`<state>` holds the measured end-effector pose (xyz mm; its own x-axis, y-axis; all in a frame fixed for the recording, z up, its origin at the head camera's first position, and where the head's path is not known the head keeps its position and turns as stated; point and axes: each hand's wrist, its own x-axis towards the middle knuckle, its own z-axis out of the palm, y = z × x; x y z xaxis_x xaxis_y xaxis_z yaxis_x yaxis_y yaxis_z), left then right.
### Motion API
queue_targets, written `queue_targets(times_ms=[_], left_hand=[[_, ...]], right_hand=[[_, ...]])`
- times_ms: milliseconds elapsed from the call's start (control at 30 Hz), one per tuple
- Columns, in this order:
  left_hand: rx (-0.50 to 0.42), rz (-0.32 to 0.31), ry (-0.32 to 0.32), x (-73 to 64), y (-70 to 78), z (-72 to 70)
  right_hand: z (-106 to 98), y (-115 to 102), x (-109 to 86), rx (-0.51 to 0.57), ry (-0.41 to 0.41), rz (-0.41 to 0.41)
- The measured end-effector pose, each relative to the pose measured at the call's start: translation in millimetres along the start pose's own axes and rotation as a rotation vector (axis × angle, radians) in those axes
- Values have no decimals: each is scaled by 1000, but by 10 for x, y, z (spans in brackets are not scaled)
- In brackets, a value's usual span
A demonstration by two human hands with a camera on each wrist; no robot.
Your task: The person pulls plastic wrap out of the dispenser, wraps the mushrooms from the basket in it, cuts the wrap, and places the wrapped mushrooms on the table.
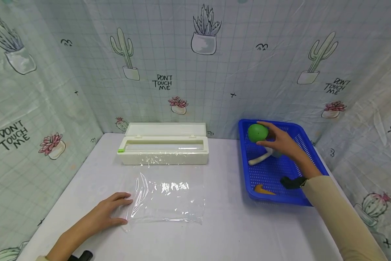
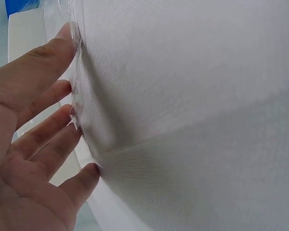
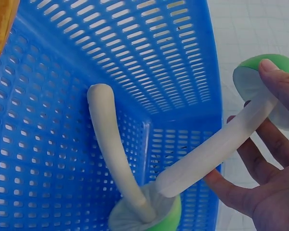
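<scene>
My right hand [image 1: 282, 140] holds a mushroom with a green cap [image 1: 257, 133] above the far side of the blue basket [image 1: 242, 159]. In the right wrist view its long white stem [image 3: 214, 144] slants down, with thumb and fingers around the cap end. A second green-capped mushroom [image 3: 113, 139] lies in the basket below it. Clear plastic wrap [image 1: 169, 204] stretches over the table from a white dispenser box [image 1: 164, 158]. My left hand [image 1: 105, 213] rests at the sheet's near left edge, fingers and thumb spread and touching the film [image 2: 76, 72].
The dispenser's lid [image 1: 167, 129] stands raised at the back, showing the roll inside. An orange-yellow item [image 1: 263, 189] lies near the basket's front wall. Patterned cloth [image 1: 234, 72] hangs behind and at both sides of the table.
</scene>
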<state>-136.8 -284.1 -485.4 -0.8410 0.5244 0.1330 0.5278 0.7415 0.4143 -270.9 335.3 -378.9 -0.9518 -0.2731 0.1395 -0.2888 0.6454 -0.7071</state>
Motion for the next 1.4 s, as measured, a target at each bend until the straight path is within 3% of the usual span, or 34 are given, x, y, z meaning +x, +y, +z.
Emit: queue_targets(times_ms=[200,467,700,1033,1400], left_hand=[[27,41,40,-3,-11,6],[-2,1,-14,-5,10,0],[36,75,54,-1,-19,36],[22,-13,6,-10,12,19],[42,42,57,-2,-28,31]], right_hand=[[-16,-21,-31,-15,6,-28],[-23,-102,-81,-15,-21,-39],[-15,-180,-118,-13,-22,-45],[54,-248,-133,-34,-27,-80],[65,-387,-170,-8,-26,-118]])
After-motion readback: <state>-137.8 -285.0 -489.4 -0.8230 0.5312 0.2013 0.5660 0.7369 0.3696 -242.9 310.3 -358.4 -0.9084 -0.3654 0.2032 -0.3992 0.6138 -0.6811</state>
